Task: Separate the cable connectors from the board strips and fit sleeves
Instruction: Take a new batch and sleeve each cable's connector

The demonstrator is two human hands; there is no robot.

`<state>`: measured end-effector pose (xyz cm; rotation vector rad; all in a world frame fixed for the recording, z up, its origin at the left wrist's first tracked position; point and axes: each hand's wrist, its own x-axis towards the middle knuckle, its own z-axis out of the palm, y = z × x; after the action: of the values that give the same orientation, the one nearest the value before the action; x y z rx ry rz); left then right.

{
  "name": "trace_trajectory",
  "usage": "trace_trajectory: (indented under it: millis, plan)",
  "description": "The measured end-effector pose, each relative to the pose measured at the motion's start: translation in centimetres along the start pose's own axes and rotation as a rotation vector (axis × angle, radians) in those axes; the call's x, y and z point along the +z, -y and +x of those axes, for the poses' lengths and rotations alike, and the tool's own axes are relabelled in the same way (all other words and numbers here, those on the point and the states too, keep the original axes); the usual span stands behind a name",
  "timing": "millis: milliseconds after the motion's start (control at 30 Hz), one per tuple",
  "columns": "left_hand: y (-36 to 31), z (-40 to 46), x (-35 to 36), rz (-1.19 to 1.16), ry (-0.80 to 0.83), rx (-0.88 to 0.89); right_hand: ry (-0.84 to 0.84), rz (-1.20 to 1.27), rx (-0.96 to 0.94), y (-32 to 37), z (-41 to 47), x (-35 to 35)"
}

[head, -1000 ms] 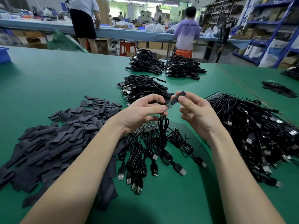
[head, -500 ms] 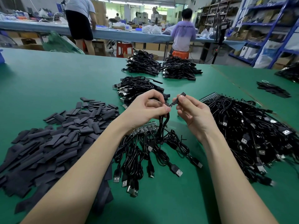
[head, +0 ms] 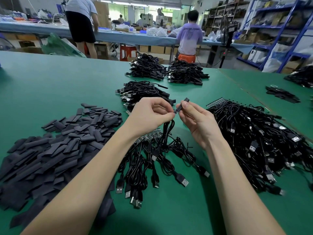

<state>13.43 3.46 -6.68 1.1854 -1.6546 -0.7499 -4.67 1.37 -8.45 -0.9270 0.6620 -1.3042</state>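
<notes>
Sleeves (head: 55, 148), flat black, lie heaped loose on the left of the green table (head: 50, 78), the heap running from the near left edge up toward mid-table. Just right of that heap, partly under the left forearm, a board strip (head: 150, 135) lies on the table with black cables (head: 144, 168) fanning from it toward the viewer, USB plugs at the near ends.

Left hand (head: 149, 116) is raised above that strip, fingers curled, thumb and forefinger pinching the end of one cable (head: 169, 128) that loops down to the bunch below. A small connector tip (head: 175, 112) shows between the two hands, touching both. Right hand (head: 198, 121) has its thumb and fingers pinched on one sleeve (head: 182, 105), tilted up and away, its low end meeting the connector tip. Whether the tip is already inside that sleeve, cannot tell.

Behind the hands sits a pile of sleeved cables (head: 144, 92), and further back two more piles (head: 166, 70) side by side. On the right, a big mass of cables on board strips (head: 254, 138) spreads from mid-table to the near right, a strip edge showing at its far side.

A seam splits off a second green table (head: 271, 78) on the far right, with a small dark pile (head: 281, 94) on it. In the background two people stand with backs turned at a blue bench (head: 127, 37); blue shelving (head: 288, 26) on the right.
</notes>
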Motion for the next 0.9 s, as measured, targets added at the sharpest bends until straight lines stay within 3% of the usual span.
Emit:
trace_trajectory:
  millis: [267, 500, 667, 900]
  plan:
    - [-0.3, -0.1, -0.4, -0.095, 0.03, -0.063, 0.048, -0.001, -0.015, -0.4, 0.0, 0.1]
    - [-0.7, 0.1, -0.3, -0.13, 0.076, -0.114, -0.008, 0.034, -0.012, 0.0, -0.1, 0.3]
    - [-0.6, 0.0, 0.3, -0.024, -0.055, -0.048, -0.093, 0.124, 0.034, -0.2, 0.0, 0.6]
    - [-0.7, -0.1, 0.5, 0.04, -0.105, 0.032, -0.094, 0.103, 0.017, -0.4, 0.2, 0.6]
